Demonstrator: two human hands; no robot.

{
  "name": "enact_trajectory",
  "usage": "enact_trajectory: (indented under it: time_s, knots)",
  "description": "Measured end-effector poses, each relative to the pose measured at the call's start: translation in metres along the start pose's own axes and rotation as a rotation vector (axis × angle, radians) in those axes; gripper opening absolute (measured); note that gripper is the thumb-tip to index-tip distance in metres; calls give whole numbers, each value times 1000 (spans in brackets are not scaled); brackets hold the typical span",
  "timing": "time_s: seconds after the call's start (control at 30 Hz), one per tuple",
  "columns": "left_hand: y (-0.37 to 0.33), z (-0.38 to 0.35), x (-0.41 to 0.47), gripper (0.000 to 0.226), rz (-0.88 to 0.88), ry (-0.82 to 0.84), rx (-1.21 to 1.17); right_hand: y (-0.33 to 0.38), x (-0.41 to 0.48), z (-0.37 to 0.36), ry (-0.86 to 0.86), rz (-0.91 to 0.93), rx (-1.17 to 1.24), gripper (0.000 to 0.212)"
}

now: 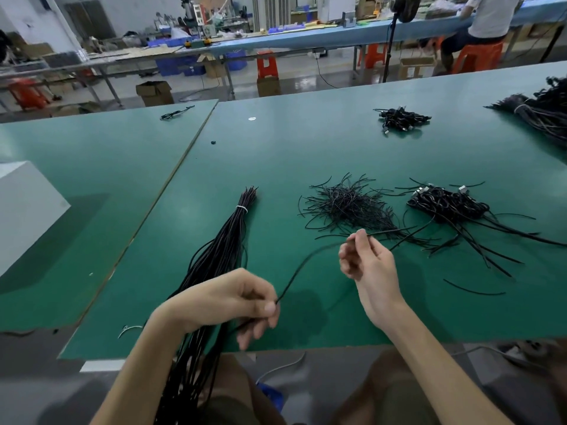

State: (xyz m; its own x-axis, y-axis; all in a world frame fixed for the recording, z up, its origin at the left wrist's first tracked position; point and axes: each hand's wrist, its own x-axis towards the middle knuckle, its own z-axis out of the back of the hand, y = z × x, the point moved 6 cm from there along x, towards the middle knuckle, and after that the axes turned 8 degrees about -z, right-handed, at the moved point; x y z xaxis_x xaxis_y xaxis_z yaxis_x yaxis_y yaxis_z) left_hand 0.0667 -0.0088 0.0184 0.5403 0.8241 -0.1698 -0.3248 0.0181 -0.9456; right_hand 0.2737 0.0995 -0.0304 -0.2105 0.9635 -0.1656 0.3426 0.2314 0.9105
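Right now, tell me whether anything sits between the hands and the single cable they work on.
Nothing visible does. The left hand and the right hand each pinch the cable, which arcs free between them. The pile of short wires lies beyond the right hand, not in between.

Hands: two, left hand (227,302) and right hand (368,262).
Cable (302,264): one, running between both hands' fingers.
Tied bundle (221,246): one, just left of the left fingers.
Loose-wire heap (346,207): one, beyond the right fingers.
Coiled piles: two, near pile (448,207) right of the right fingers, far pile (402,118) well beyond them.
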Motion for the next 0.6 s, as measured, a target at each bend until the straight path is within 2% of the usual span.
enact_trajectory:
  time_s: [0.17,0.33,0.47,0.6]
  knots:
    - [-39,5,34,19,-312,-456,-319,2,-9,-20,209,72,-209,38]
    - [-75,16,67,18,-461,-675,-626,5,-17,-29,343,75,-313,34]
    - [-98,34,93,16,-508,-757,-958,1,-21,-36,437,40,-397,36]
    - [-114,39,123,16,-559,-742,-1011,-2,-23,-40,527,-2,-379,29]
